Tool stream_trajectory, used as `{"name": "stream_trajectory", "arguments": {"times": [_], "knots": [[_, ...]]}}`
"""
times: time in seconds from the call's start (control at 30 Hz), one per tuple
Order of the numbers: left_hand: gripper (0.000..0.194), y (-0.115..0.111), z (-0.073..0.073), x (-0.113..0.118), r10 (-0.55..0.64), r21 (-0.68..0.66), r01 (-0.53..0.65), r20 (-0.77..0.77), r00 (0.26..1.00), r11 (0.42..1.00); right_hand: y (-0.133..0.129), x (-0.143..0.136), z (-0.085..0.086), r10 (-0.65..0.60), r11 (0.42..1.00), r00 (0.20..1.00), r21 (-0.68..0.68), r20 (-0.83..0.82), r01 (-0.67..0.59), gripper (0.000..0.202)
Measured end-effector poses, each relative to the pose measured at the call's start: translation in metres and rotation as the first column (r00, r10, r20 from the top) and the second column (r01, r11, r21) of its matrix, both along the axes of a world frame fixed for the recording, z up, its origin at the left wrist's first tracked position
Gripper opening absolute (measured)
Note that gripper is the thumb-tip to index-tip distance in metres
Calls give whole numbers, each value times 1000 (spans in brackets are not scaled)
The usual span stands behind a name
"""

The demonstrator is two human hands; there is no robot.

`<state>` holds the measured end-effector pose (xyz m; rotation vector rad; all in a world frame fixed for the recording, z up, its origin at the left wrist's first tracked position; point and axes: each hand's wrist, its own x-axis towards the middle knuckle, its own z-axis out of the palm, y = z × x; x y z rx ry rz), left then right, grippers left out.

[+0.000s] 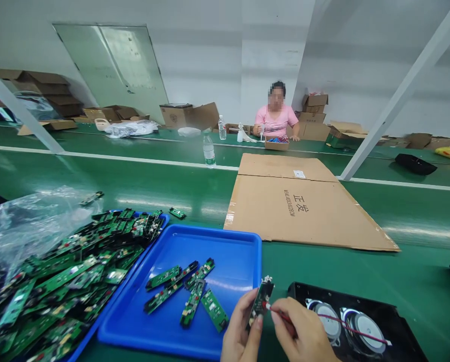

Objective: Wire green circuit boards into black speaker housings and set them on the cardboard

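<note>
Head view, bottom centre of the frame: left hand (240, 334) pinches a small circuit board (261, 300) upright; right hand (304, 334) grips a red wire (325, 318) touching the board, running right over a black speaker panel (355, 327). Lower left: blue tray (225, 241) holding loose boards (189, 294); heaped boards (63, 281) beside it. Upper right of centre: flat cardboard (304, 201) on green worktop (417, 271).

Green circuit boards (180, 294) lie in a bright blue tray (232, 251) on a green belt (417, 281), with a brown cardboard sheet (304, 211) bearing black print at one o'clock, a red wire (345, 326) crossing a black panel (398, 327) with what look like silvery speaker cones.
</note>
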<state>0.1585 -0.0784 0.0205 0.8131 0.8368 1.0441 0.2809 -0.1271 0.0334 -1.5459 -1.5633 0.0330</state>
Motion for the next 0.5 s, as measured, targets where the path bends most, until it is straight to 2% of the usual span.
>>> {"name": "stream_trajectory", "arguments": {"times": [0.1,0.17,0.27,0.37,0.43,0.5], "knots": [[40,4,3,2,4,-30,-2,54,999,1000,-7,9,17,-13,963,953,-259,-302,-69,24],[42,7,5,4,-18,-85,29,123,992,996,-9,20,29,-7,904,849,-367,-528,-221,31],[43,11,8,6,-80,-153,112,205,976,982,-8,36,41,18,817,618,-345,-786,-463,40],[39,15,9,4,-134,-200,190,262,956,961,-8,45,45,-9,783,429,-273,-903,-559,40],[34,17,9,2,-164,-219,234,297,941,947,-8,45,44,-31,804,374,-246,-927,-542,40],[31,19,8,-1,-210,-231,290,319,924,929,-9,42,40,-26,833,415,-249,-909,-494,40]]}}
